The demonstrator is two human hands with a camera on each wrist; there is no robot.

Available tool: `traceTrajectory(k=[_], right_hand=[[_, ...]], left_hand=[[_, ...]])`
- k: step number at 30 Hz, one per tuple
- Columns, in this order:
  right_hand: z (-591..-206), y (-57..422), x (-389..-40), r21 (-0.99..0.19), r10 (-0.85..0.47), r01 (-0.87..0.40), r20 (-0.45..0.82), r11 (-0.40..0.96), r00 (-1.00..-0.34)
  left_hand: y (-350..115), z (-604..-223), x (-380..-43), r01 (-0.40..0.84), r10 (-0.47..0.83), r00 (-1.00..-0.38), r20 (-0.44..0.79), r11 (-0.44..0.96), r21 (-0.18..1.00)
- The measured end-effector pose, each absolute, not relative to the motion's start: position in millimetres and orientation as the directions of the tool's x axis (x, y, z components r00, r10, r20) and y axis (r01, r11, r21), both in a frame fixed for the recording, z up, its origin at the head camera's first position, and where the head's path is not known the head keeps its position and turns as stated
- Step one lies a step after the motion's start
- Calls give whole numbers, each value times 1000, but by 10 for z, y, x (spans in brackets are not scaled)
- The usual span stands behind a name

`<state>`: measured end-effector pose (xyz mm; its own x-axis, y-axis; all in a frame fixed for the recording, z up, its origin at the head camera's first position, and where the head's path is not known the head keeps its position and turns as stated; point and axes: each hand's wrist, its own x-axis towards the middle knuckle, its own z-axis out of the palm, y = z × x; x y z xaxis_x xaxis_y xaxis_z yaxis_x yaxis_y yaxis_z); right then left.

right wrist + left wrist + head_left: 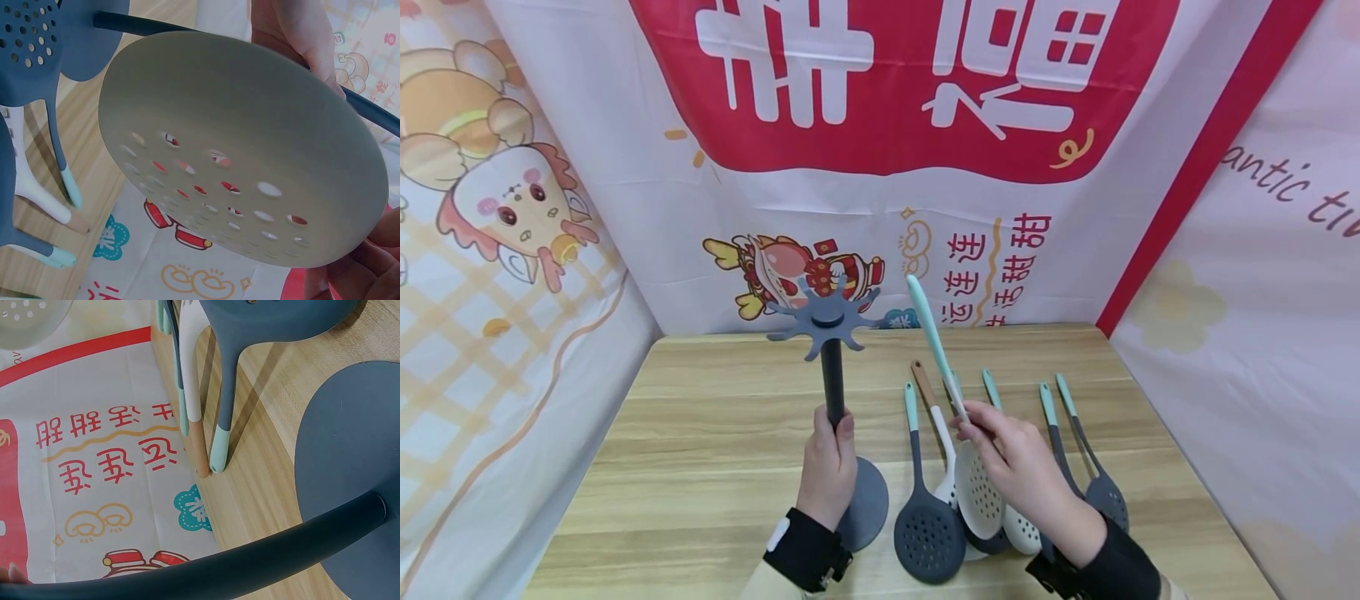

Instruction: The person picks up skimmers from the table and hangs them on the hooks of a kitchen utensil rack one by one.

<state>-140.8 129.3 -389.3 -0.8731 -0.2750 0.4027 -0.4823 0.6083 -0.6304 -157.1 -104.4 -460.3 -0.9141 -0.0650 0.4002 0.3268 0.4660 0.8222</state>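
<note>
My left hand (829, 467) grips the pole of a dark grey utensil stand (832, 379) with a hooked wheel at its top. The stand's round base (356, 444) is low beside the left wrist in the head view. My right hand (1026, 467) pinches a white skimmer (244, 150) near where its mint handle meets the perforated head. The handle points up and away, while the head hangs over other utensils. Just right of the base lies a dark grey skimmer (929, 537). Beside it is a white utensil with a brown handle tip (921, 383).
Further right on the wooden table (700, 450) lie another white perforated utensil (1021, 529) and a dark grey slotted turner (1107, 500), both partly behind the right arm. A printed cloth (880, 200) hangs along the table's back edge, with more cloth at both sides.
</note>
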Motion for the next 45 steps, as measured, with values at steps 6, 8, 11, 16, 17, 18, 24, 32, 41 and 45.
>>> traceTrajectory(k=[6, 8, 11, 16, 17, 18, 24, 32, 41, 45], right_hand=[[-3886, 1269, -1414, -641, -278, -473, 387, 605, -879], [-3880, 1258, -1418, -646, -280, -472, 384, 600, -880], [-3868, 1241, -1423, -646, -283, -474, 383, 598, -879], [-3848, 1218, -1424, -651, -286, -464, 366, 601, -885], [-3844, 1215, -1424, -653, -287, -461, 362, 600, -887], [-3842, 1213, -1424, -655, -288, -459, 359, 600, -888], [-3850, 1202, -1436, -648, -295, -468, 364, 601, -884], [-3867, 1184, -1456, -649, -318, -503, 390, 571, -864], [-3848, 1168, -1450, -651, -332, -514, 392, 558, -858], [-3845, 1154, -1448, -645, -336, -515, 391, 565, -857]], left_hand=[[-1047, -4595, -1568, 327, -60, -916, 398, 465, 823], [-1050, -4586, -1564, 332, -60, -913, 403, 464, 821], [-1051, -4585, -1564, 339, -61, -909, 413, 467, 816], [-1046, -4606, -1578, 347, -62, -903, 425, 478, 807], [-1045, -4607, -1579, 349, -62, -902, 428, 480, 805], [-1044, -4608, -1580, 351, -62, -901, 430, 480, 804], [-1045, -4609, -1581, 356, -61, -899, 433, 474, 805], [-1046, -4608, -1577, 342, -68, -904, 422, 475, 811], [-1048, -4613, -1580, 349, -64, -902, 426, 471, 810], [-1056, -4608, -1579, 364, -64, -894, 443, 472, 803]])
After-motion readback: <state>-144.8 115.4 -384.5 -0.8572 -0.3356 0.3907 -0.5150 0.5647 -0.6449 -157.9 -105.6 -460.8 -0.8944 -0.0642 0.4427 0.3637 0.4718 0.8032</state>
